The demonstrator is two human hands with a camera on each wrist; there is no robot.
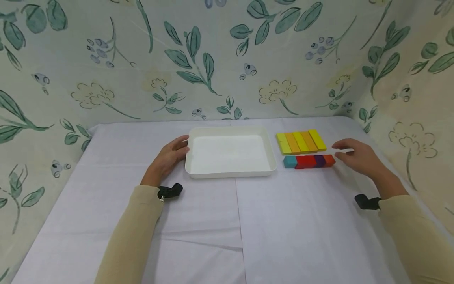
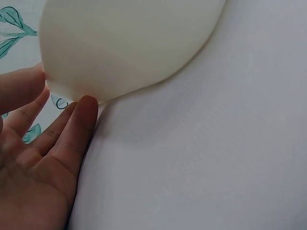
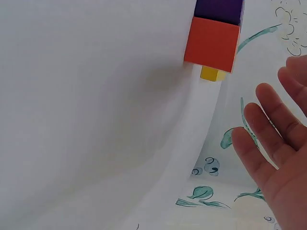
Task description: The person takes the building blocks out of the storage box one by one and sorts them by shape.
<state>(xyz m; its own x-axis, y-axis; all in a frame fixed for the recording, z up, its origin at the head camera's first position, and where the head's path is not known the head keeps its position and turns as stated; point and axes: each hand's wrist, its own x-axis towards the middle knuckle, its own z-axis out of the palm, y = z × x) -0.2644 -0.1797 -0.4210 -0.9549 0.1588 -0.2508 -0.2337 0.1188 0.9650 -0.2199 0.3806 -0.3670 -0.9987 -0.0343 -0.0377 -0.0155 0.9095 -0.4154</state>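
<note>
A shallow white tray (image 1: 230, 174) lies on the white-covered table. My left hand (image 1: 165, 161) touches its left side from outside; in the left wrist view the fingertips (image 2: 87, 108) meet the tray's outer wall (image 2: 129, 48). To the tray's right, yellow and orange flat blocks (image 1: 300, 142) stand side by side in a row. In front of them runs a row of cubes: teal (image 1: 290, 161), red (image 1: 306, 161), purple (image 1: 319, 161) and orange-red (image 1: 329, 160). Just right of these rows, my right hand (image 1: 361, 157) holds nothing, fingers loosely bent and apart from the orange-red cube (image 3: 212, 44).
A white cloth (image 1: 198, 225) with creases covers the table. Leaf-patterned fabric (image 1: 213, 59) hangs behind and along both sides. A black wrist mount (image 1: 170, 191) sits at the left cuff, and another black mount (image 1: 367, 202) at the right cuff.
</note>
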